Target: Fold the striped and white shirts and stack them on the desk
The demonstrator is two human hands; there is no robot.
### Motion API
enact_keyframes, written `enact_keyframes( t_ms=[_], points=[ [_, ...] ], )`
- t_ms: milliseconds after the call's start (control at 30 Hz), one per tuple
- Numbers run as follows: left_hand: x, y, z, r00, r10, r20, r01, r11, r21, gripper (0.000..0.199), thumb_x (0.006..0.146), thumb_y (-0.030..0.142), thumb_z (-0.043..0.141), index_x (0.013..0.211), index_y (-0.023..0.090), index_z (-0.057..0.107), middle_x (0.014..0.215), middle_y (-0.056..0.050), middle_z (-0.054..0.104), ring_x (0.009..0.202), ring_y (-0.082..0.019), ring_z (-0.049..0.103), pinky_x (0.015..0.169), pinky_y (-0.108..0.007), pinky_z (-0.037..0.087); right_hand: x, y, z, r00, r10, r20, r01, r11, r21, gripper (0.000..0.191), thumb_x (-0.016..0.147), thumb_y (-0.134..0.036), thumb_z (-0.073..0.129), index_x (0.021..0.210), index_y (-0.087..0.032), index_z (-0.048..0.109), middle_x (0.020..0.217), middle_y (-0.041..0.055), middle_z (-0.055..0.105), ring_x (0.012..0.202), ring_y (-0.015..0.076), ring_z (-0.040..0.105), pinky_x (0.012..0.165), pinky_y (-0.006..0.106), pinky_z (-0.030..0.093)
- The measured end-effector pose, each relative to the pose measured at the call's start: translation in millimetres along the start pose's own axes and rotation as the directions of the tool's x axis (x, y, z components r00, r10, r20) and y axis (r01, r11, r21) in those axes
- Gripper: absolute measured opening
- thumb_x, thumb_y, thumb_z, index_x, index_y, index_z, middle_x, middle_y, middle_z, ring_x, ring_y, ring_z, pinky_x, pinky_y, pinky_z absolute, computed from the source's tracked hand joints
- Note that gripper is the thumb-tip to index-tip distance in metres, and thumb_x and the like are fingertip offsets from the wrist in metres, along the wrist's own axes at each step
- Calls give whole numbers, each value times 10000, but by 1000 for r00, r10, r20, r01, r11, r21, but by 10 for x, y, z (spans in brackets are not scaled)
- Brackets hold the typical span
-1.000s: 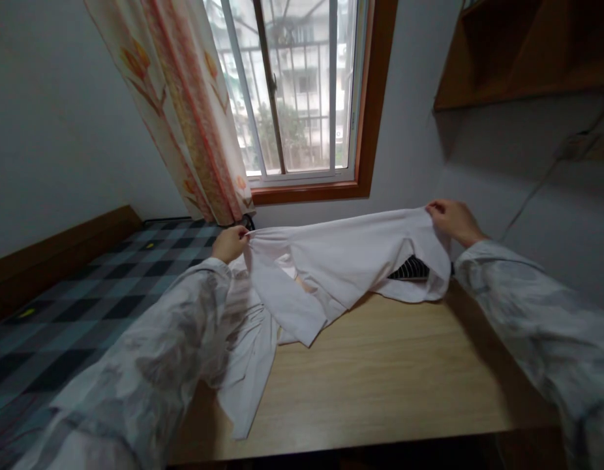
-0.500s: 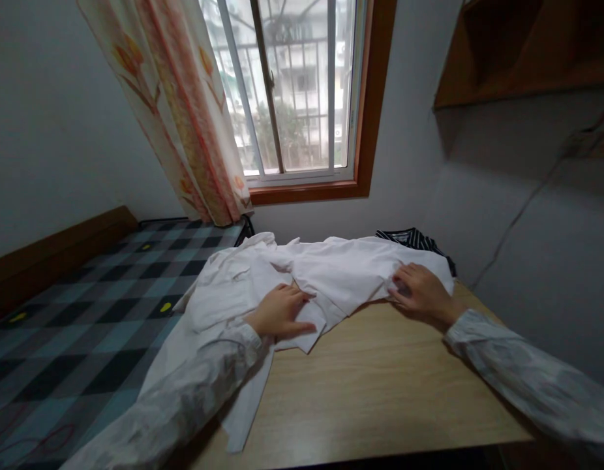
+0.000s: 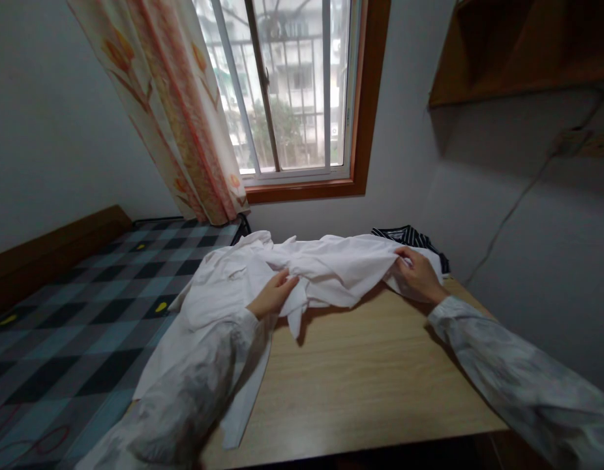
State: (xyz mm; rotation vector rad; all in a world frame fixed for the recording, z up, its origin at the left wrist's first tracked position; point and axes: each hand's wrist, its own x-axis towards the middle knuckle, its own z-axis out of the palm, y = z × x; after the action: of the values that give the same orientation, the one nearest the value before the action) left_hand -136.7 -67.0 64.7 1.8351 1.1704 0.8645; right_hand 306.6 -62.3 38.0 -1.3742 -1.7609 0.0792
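Note:
A white garment [image 3: 346, 264] is spread in folds over the far part of the wooden table [image 3: 365, 372], and its left part hangs towards the near edge. My left hand [image 3: 273, 294] pinches the cloth near the middle, where a pointed corner dangles below the fingers. Further right, my right hand [image 3: 418, 275] grips the garment's edge between thumb and fingers and holds it slightly raised. Both forearms are in grey-white patterned sleeves.
Behind the garment's right end lies a black-and-white striped cloth [image 3: 412, 236]. A bed with a checked cover [image 3: 111, 313] stands left of the table. Beyond are a curtain [image 3: 184, 117] and a window [image 3: 302, 98]; a wooden shelf [image 3: 507, 59] hangs at upper right.
Both hands have closed on the white cloth and lifted its near edge. The corner by my left hand, flat before, now hangs down. The view has shifted slightly.

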Motion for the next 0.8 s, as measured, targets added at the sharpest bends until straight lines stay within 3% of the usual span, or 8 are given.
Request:
enact_keyframes(
  t_ms=[67,133,300,433,500,567,667,800],
  points=[
    [78,-11,-173,990,-121,-73,114,989,-92,506,906,632,589,1096,175,697,948,-91,777,792,-241,699,684,-336,529,194,14,-96,999,40,-17,-39,998,45,322,1023,-455,535,1152,-240,736,1149,121,784,1043,330,696,951,456,520],
    [113,-29,-319,983,-175,-63,174,984,-30,447,868,602,628,962,173,708,856,-78,753,751,-233,669,663,-330,502,344,36,-161,1000,27,1,-27,1000,11,336,1021,-451,537,1132,-224,759,1141,133,788,1031,332,693,949,460,514],
    [-22,-96,-393,980,-189,64,144,891,431,285,816,457,663,889,186,715,768,-25,688,742,-216,636,720,-323,492,273,10,-133,982,-167,90,184,957,-225,364,954,-262,560,1256,-164,736,1254,180,730,1167,363,644,1064,513,486],
    [-167,-87,-309,996,40,79,-77,835,545,420,783,302,685,1189,199,701,1136,-89,758,1013,-264,704,943,-375,545,-111,-175,-97,920,-339,199,376,905,-198,353,955,-205,549,1260,-187,725,1269,171,713,1212,362,620,1124,528,462],
    [-197,-72,-282,962,223,160,-274,805,526,523,808,281,686,1322,191,659,1406,-146,683,1270,-304,654,1118,-417,493,-277,-280,-97,859,-406,312,459,881,-114,330,981,-270,582,1272,-217,729,1275,155,723,1221,362,620,1143,537,450],
    [-204,-75,-257,934,275,226,-355,779,516,640,853,336,712,1464,194,587,1511,-161,627,1383,-321,602,1185,-429,451,-383,-359,-82,785,-445,431,504,864,-26,399,987,-372,640,1353,-229,707,1348,147,715,1273,364,611,1170,541,430],
    [-190,-101,-208,942,154,298,-306,758,576,755,864,421,759,1553,206,538,1352,-137,725,1224,-321,694,1060,-407,524,-435,-412,-22,724,-414,551,484,875,21,534,981,-482,679,1451,-228,667,1427,150,696,1315,362,610,1187,542,409],
    [-158,-48,-187,922,31,386,-272,762,588,311,909,396,695,1132,200,789,953,-61,786,896,-251,729,828,-322,527,-386,-412,-5,728,-298,617,401,915,-31,329,1018,-416,603,1216,-229,789,1262,137,760,1175,321,670,1106,489,454]
  ],
)
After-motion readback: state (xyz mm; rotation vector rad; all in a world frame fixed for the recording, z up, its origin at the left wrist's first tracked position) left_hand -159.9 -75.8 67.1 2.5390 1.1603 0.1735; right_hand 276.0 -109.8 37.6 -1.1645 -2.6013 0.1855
